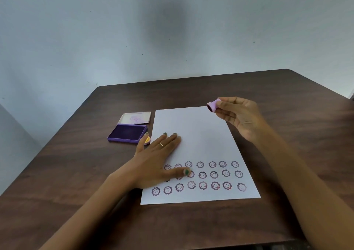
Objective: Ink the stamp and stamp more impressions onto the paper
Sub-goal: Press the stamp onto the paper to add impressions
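Note:
A white sheet of paper (195,134) lies on the dark wooden table, with three rows of purple smiley-flower impressions (212,175) across its near part. My left hand (159,159) rests flat on the paper's left side, fingers spread, covering a few impressions. My right hand (239,117) is raised above the paper's far right corner, pinching a small pink-lilac stamp (213,105) with its dark inked face turned to the left. An open purple ink pad (127,133) sits left of the paper, its lid (135,118) folded back behind it.
A small yellow and pink round object (147,140) lies between the ink pad and my left hand, partly hidden by my little finger. The brown table (298,127) meets a pale blue-grey wall at the far side. Its near edge shows at the bottom right.

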Motion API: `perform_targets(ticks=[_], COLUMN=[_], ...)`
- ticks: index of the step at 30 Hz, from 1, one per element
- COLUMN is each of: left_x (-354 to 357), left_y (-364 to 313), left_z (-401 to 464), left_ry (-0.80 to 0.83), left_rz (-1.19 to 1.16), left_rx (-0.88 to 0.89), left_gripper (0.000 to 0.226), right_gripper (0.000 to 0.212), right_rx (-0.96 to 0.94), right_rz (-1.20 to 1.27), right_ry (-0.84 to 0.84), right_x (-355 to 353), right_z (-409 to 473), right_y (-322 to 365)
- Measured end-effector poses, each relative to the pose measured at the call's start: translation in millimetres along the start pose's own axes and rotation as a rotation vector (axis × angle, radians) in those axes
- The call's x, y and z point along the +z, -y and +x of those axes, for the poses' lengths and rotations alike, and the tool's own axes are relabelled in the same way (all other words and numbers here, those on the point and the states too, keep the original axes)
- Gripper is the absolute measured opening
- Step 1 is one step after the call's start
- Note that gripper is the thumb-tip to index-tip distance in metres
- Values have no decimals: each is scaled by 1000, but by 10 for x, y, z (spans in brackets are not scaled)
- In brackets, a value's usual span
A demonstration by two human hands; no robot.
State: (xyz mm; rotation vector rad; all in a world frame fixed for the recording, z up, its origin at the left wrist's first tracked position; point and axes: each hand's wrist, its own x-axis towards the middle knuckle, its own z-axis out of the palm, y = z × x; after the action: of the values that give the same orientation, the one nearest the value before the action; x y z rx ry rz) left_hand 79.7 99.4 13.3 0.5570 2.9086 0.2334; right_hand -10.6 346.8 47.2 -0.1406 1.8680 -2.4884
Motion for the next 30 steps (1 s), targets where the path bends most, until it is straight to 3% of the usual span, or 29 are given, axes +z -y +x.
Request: perform_targets(ticks=[6,14,30], left_x=[-70,16,47], left_y=[-146,-123,-108], left_z=[104,204,196], left_ry=[-33,-10,-37], left_rz=[-79,-94,-108], left_rx=[45,56,62], left_gripper=[95,97,96], right_gripper=[34,19,25], right_rx=[-109,-221,-299], right_rz=[-205,-401,-651], right_ry=[84,86,210], right_x=[-118,-448,-455], right_z=[-281,-690,-774], right_y=[84,15,-99])
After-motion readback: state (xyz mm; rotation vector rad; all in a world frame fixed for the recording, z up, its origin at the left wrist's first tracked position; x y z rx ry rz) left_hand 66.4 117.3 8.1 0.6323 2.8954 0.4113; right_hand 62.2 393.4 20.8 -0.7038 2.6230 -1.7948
